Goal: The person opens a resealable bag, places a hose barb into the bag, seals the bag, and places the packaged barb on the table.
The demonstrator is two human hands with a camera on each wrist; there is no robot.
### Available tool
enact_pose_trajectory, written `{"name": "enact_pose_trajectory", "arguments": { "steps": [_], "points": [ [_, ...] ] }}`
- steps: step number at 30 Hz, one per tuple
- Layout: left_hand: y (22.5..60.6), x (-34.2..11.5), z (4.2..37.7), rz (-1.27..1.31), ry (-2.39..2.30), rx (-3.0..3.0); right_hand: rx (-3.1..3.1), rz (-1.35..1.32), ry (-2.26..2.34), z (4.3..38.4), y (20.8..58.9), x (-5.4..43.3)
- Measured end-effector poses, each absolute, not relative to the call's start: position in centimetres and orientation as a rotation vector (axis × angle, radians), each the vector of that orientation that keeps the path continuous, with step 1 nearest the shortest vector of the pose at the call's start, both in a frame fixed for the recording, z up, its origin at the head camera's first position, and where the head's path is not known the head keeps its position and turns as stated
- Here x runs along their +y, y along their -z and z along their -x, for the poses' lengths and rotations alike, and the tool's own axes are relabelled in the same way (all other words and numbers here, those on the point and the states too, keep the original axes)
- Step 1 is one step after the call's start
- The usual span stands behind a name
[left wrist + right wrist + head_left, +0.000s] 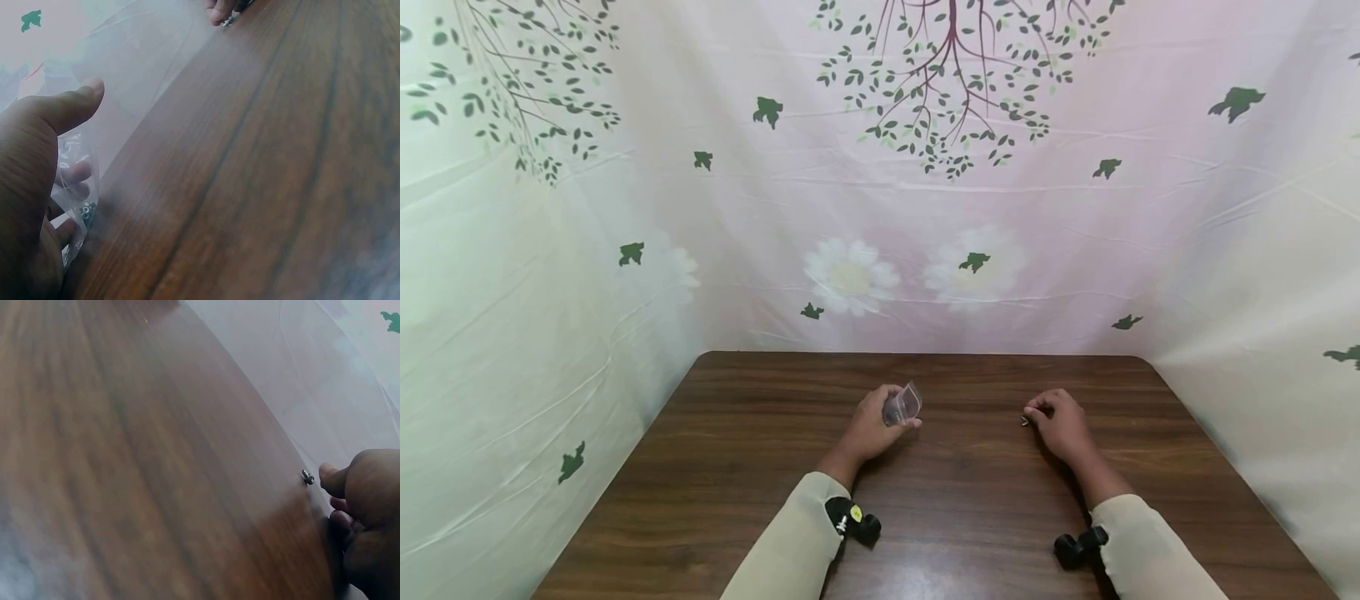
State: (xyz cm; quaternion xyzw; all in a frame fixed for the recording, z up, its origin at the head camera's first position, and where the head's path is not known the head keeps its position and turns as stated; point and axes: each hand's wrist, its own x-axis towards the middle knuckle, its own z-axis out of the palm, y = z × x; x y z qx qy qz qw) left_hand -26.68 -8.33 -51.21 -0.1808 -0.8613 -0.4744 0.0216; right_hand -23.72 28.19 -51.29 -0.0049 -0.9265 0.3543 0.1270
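In the head view my left hand (874,423) holds a small clear plastic bag (904,404) above the table. The left wrist view shows the fingers curled behind the bag (75,162) and the thumb standing away from it; a few small metal nuts (87,211) lie at its bottom. Farther right, my right hand (1063,423) is low over the table with its fingers bent. Small shiny metal pieces (1024,421) lie just beside its fingertips. In the right wrist view a narrow gap shows between the thumb and these metal pieces (307,477).
The brown wooden table (962,500) has a back edge against a pale hanging cloth (910,200) printed with leaves and flowers. Cloth also hangs at both sides. A black wrist camera (853,521) sits on the left sleeve, another wrist camera (1078,547) on the right.
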Motion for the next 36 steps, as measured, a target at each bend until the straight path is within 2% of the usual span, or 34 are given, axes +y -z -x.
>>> {"name": "enact_pose_trajectory", "arguments": {
  "steps": [36],
  "points": [
    [51.5,-8.32,26.84,0.572,1.462,-2.668,-2.704,-0.042,-0.987,23.79,51.51,28.29]
  ]
}}
